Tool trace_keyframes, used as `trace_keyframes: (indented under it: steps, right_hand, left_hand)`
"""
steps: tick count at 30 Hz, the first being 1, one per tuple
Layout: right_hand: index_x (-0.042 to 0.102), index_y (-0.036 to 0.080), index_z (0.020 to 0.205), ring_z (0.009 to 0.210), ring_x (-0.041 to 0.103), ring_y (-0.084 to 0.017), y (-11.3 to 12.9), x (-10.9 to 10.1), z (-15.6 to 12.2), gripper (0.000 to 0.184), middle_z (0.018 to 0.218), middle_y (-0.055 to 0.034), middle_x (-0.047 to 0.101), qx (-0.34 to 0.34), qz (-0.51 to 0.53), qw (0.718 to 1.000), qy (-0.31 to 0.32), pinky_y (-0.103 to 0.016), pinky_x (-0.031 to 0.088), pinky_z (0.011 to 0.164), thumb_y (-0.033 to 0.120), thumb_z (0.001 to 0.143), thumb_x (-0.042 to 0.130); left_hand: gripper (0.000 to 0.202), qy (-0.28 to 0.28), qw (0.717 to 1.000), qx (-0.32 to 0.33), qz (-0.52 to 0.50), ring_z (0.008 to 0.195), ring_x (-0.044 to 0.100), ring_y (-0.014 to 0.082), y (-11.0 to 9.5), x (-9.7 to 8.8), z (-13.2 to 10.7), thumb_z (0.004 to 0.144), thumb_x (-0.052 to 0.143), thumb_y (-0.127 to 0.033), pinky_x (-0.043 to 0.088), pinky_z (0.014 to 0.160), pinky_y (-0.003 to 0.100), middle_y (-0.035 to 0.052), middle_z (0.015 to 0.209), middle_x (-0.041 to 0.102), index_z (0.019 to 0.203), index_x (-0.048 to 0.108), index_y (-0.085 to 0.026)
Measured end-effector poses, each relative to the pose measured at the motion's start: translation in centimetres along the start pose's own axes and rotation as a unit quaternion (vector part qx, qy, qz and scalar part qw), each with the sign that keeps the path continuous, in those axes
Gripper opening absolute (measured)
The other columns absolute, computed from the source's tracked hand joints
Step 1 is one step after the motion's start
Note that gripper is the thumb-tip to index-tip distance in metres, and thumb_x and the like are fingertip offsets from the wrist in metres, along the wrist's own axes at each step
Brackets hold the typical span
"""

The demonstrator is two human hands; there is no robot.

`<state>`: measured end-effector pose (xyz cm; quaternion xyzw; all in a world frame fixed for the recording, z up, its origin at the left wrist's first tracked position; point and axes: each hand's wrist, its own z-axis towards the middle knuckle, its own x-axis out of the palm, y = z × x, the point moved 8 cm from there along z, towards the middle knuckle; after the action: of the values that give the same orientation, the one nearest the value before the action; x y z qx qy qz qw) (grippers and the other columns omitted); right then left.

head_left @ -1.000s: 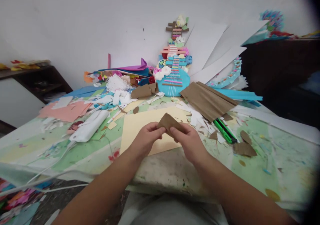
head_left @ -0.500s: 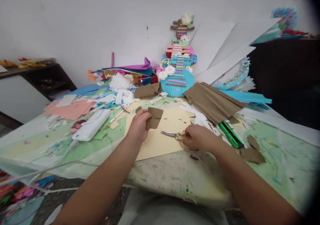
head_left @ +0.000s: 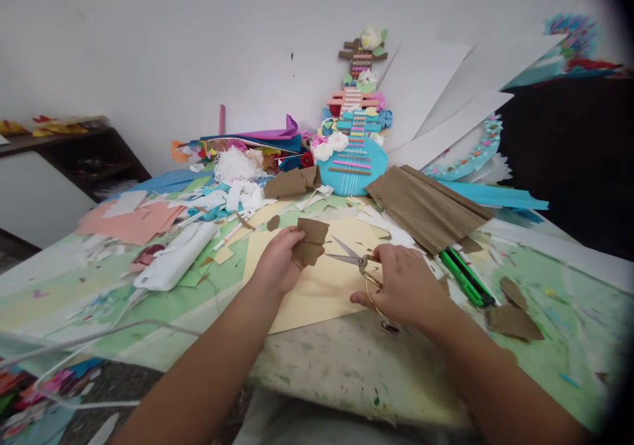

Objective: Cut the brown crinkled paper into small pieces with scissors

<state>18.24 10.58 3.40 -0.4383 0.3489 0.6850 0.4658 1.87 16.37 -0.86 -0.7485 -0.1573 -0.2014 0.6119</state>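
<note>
My left hand (head_left: 280, 260) pinches a small folded piece of brown paper (head_left: 310, 239) and holds it up over a cream sheet (head_left: 317, 286) on the table. My right hand (head_left: 403, 285) grips the gold handles of small scissors (head_left: 352, 259). Their blades are parted and point left at the brown piece, a short gap away from it.
A folded brown crepe sheet (head_left: 426, 204) lies to the right, with a green utility knife (head_left: 465, 276) beside it and brown scraps (head_left: 512, 313) further right. A white glue gun (head_left: 176, 257) lies left. A blue paper guitar (head_left: 354, 141), coloured paper scraps and white boards (head_left: 436, 108) crowd the back.
My right hand let go of the brown paper, took up the scissors from the cream sheet and lifted them toward the piece. My left hand kept the paper and moved it left.
</note>
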Motion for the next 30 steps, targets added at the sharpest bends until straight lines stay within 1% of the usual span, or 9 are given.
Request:
trace_keyframes:
  steps: [3,8,11,14,17,20,23,26,30]
  right_hand:
    - [0.047,0.014,0.087,0.08,0.05,-0.025,0.2,0.4,-0.1,0.063,0.082,-0.0094,0.056,0.019,-0.021,1.0,-0.011,-0.036,0.031,0.072,0.065,0.051,0.054]
    - [0.047,0.013,0.089,0.08,0.049,-0.026,-0.3,0.9,-0.2,0.064,0.082,-0.011,0.055,0.035,-0.058,0.998,-0.008,-0.036,0.03,0.072,0.064,0.053,0.053]
    - [0.047,0.012,0.093,0.08,0.048,-0.026,-0.2,0.9,-0.4,0.065,0.086,-0.0123,0.055,0.028,-0.074,0.997,-0.012,-0.036,0.029,0.071,0.064,0.054,0.052]
    - [0.046,0.011,0.097,0.081,0.049,-0.026,-0.3,1.0,-0.5,0.067,0.088,-0.0134,0.056,0.03,-0.071,0.997,-0.019,-0.035,0.029,0.072,0.063,0.057,0.051]
    - [0.042,0.009,0.105,0.085,0.049,-0.027,-0.7,0.9,-0.6,0.07,0.091,-0.0146,0.056,0.046,-0.056,0.997,-0.034,-0.036,0.028,0.075,0.061,0.059,0.05]
    - [0.039,0.007,0.109,0.088,0.047,-0.028,-1.0,0.9,-0.6,0.074,0.095,-0.0158,0.055,0.056,-0.059,0.996,-0.04,-0.038,0.027,0.077,0.06,0.059,0.051]
    - [0.04,0.008,0.11,0.087,0.045,-0.027,-1.0,0.9,-0.5,0.071,0.094,-0.0144,0.054,0.06,-0.077,0.995,-0.031,-0.037,0.026,0.076,0.057,0.06,0.052]
    - [0.043,0.011,0.107,0.085,0.044,-0.027,-0.8,0.8,-0.5,0.064,0.089,-0.0121,0.053,0.064,-0.088,0.994,-0.029,-0.037,0.026,0.074,0.054,0.061,0.053]
    - [0.043,0.012,0.107,0.084,0.043,-0.026,-0.4,0.7,-0.6,0.059,0.088,-0.0119,0.053,0.05,-0.072,0.995,-0.042,-0.036,0.026,0.074,0.049,0.063,0.053]
  left_hand:
    - [0.014,0.016,1.0,-0.012,-0.004,0.062,0.059,0.0154,0.4,0.7,-0.5,0.071,0.046,-0.013,0.046,0.057,0.028,0.0073,0.074,0.061,0.085,0.05,-0.012]
    - [0.014,0.013,1.0,-0.018,0.005,0.062,0.06,0.0168,1.0,1.3,-1.2,0.073,0.046,-0.013,0.046,0.057,0.029,0.007,0.075,0.06,0.086,0.049,-0.013]
    - [0.014,0.01,1.0,-0.012,-0.007,0.061,0.06,0.0166,1.1,1.4,-1.5,0.073,0.044,-0.012,0.046,0.058,0.029,0.0068,0.075,0.06,0.087,0.049,-0.013]
    - [0.015,0.011,1.0,-0.024,-0.014,0.061,0.059,0.0166,1.4,1.4,-1.6,0.073,0.044,-0.013,0.046,0.058,0.029,0.007,0.076,0.06,0.088,0.049,-0.012]
    - [0.016,0.003,0.999,-0.038,0.005,0.061,0.06,0.0176,1.7,1.2,-1.6,0.073,0.045,-0.013,0.045,0.057,0.029,0.0074,0.074,0.06,0.088,0.049,-0.012]
    - [0.016,0.008,0.999,-0.038,0.023,0.062,0.06,0.0179,2.0,1.2,-1.6,0.071,0.047,-0.014,0.045,0.056,0.029,0.0075,0.073,0.06,0.087,0.049,-0.012]
    - [0.015,0.009,0.999,-0.034,0.037,0.063,0.059,0.0164,2.5,1.2,-1.8,0.069,0.052,-0.016,0.045,0.057,0.028,0.0067,0.073,0.06,0.084,0.051,-0.013]
    - [0.017,0.008,0.998,-0.036,0.043,0.068,0.058,0.0152,3.2,1.6,-2.2,0.066,0.056,-0.017,0.046,0.061,0.028,0.0054,0.079,0.061,0.083,0.053,-0.014]
    - [0.021,0.057,0.998,-0.037,-0.002,0.084,0.056,0.0173,3.7,3.0,-2.7,0.069,0.056,-0.02,0.045,0.073,0.031,0.0053,0.093,0.06,0.089,0.056,-0.016]
